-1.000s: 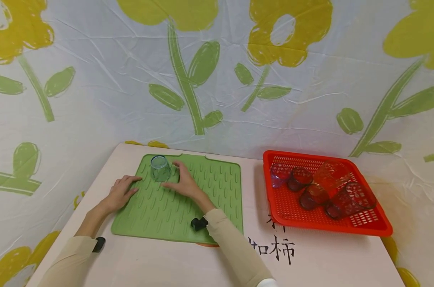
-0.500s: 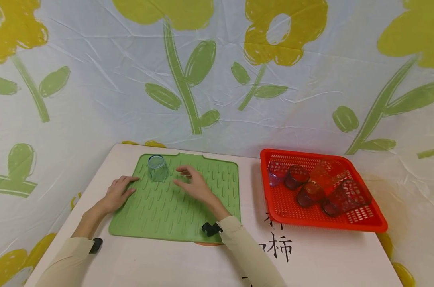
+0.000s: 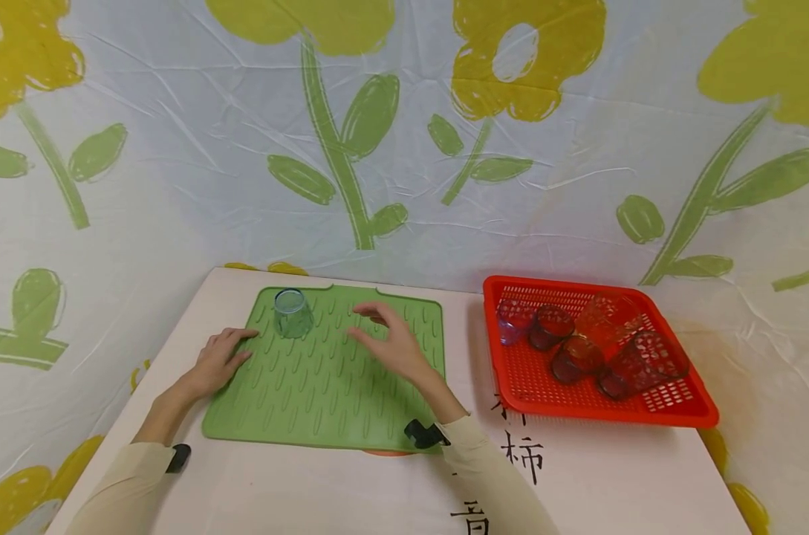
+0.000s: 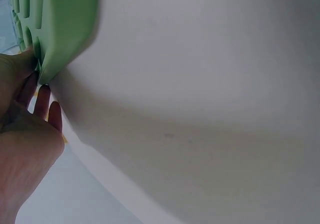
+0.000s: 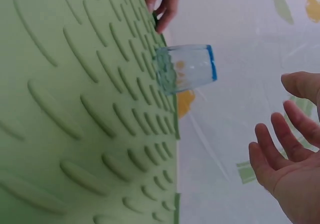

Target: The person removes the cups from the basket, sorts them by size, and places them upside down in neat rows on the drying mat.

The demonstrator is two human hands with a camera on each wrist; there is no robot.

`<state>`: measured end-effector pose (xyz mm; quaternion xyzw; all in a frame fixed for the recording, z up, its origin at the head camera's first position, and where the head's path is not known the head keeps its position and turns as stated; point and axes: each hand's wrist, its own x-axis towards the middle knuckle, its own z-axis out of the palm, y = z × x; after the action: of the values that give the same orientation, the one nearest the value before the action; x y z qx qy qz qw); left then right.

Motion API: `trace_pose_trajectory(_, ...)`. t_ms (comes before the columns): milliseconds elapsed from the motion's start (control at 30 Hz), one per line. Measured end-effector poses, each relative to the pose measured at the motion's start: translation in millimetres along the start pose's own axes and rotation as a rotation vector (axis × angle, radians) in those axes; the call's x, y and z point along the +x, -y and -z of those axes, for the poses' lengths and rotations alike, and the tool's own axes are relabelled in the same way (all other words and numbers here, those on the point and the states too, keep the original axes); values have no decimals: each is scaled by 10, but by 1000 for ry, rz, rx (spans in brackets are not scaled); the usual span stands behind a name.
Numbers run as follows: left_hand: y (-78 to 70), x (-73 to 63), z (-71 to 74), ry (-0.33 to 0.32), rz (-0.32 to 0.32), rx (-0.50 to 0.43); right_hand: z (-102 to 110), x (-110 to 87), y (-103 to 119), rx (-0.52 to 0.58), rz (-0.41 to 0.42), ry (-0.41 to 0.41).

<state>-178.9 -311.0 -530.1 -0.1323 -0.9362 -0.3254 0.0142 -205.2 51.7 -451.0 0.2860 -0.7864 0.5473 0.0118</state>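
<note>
A clear bluish drinking glass [image 3: 293, 313] stands on the back left part of a green ridged mat [image 3: 324, 394], its narrower, blue-tinted end up. My right hand [image 3: 392, 342] hovers over the mat to the right of the glass, fingers loosely bent and holding nothing. In the right wrist view, a gap separates that hand [image 5: 290, 144] from the glass [image 5: 187, 69]. My left hand [image 3: 218, 362] rests at the mat's left edge with fingers extended. The left wrist view shows its thumb and fingertips touching the mat's rim [image 4: 65, 39].
On the right side of the table [image 3: 297, 490], a red plastic basket [image 3: 524, 405] holds several glasses, among them a tall one [image 3: 645, 364] lying tilted. A flower-printed cloth [image 3: 230, 148] hangs right behind the table's back edge.
My right hand has drawn away from the glass, moving to the right over the mat. The glass stays in place, and my left hand has kept its spot at the mat's edge.
</note>
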Motion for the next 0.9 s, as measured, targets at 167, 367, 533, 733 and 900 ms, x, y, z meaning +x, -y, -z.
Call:
trace_pose_trajectory(167,-29,-3,11,-1,2,-12,190,-76,46,-36,21,-42)
trace_pose_trajectory(367,-28,0,6,1,4,-13,426,-170,78,-71,12,-92)
trace_pose_trajectory(533,0,5,-11,-12,-14,-6,621,-249,37,-144,31,-153)
trace_pose_trajectory(733,12,9,-12,-5,-17,3,899,-380,16,-148,17,-231)
trace_pose_trajectory(900,3,11,2,6,-6,0,1122,-534,9,-156,-34,-302)
